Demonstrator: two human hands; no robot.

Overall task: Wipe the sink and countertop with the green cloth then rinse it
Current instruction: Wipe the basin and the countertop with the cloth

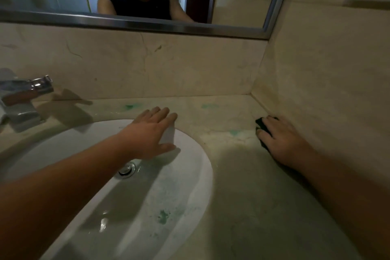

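My right hand [282,139] presses the dark green cloth [261,123] flat on the beige marble countertop [242,175], close to the right wall corner; only the cloth's edges show past my fingers. My left hand [155,133] rests open, fingers spread, on the far right rim of the white oval sink [190,179]. It holds nothing. Green smears mark the basin [163,216] and the countertop behind the sink. The chrome drain [127,170] lies in the basin just below my left wrist.
A chrome faucet [23,95] stands at the far left behind the basin. A metal-framed mirror [135,24] hangs above the backsplash, reflecting a person in a dark sleeveless top. The tiled wall [327,69] closes off the counter on the right.
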